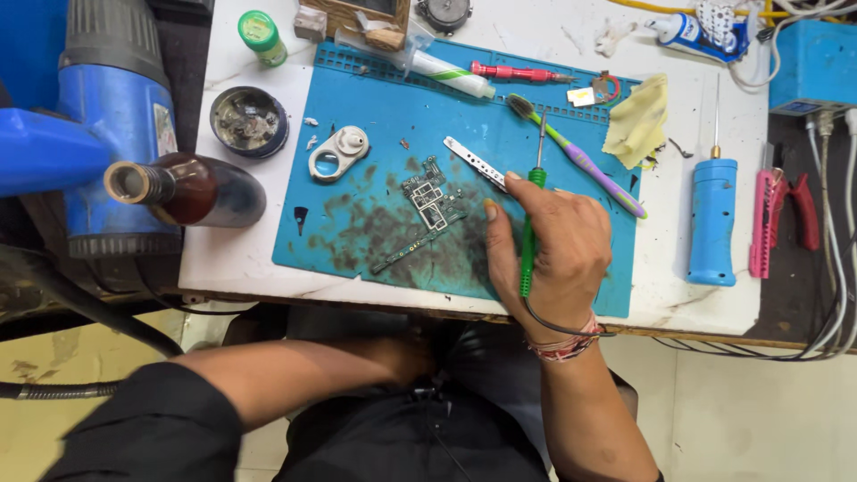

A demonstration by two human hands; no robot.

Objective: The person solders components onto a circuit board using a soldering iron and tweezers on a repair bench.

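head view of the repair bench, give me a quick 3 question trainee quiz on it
1. True or false: the right hand holds a green-handled tool over the blue mat.
2. What lies on the mat just left of that hand? A) circuit board B) pink cutters C) brown bottle
3. Where is the left hand?

Key:
1. True.
2. A, the circuit board.
3. Below the table edge by the lap; the hand itself is hidden, so its grip cannot be told.

Lying on the mat (357, 223): circuit board (427, 207) centre, tweezers (475, 163) just right, toothbrush (580, 161) farther right, bottle (192, 189) off left.
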